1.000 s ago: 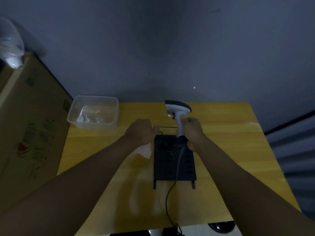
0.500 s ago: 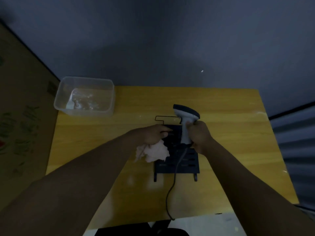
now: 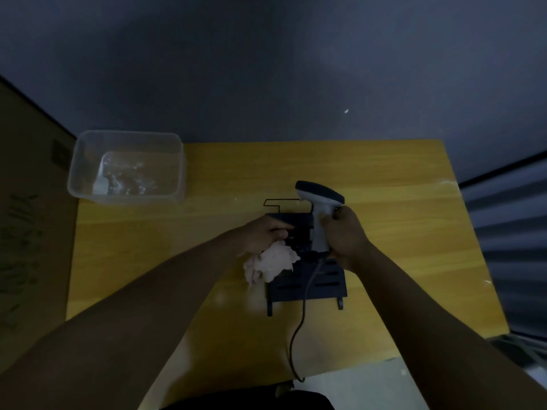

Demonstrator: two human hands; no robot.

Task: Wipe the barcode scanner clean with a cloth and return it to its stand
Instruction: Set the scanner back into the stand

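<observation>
The right hand (image 3: 344, 235) is wrapped around the grip of the scanner (image 3: 321, 208), holding it upright with its dark head pointing left, above the far end of the black stand (image 3: 307, 279). The stand lies flat on the desk (image 3: 384, 232). The left hand (image 3: 263, 233) is curled round a crumpled pale cloth (image 3: 270, 264), which hangs from under the palm over the stand's left edge; its fingertips reach onto the stand's top.

Judging from this, wiping has yet to start or is between strokes, since the cloth is not touching the scanner.

Several things could go wrong. The cable (image 3: 302, 315) runs down from the grip, across the stand and off the desk's near edge; a turn of the scanner could drag it tight, or snag it on the stand's slots or feet. The stand looks light and loose, so the left hand leaving it may let it slide when the scanner goes back. The loose cloth may catch on the thin wire loop at the stand's far end. A clear tub (image 3: 124, 167) sits well apart at the far left corner, probably holding liquid; a soaked cloth could wet the scanner's window. The dim light makes smears hard to judge.
</observation>
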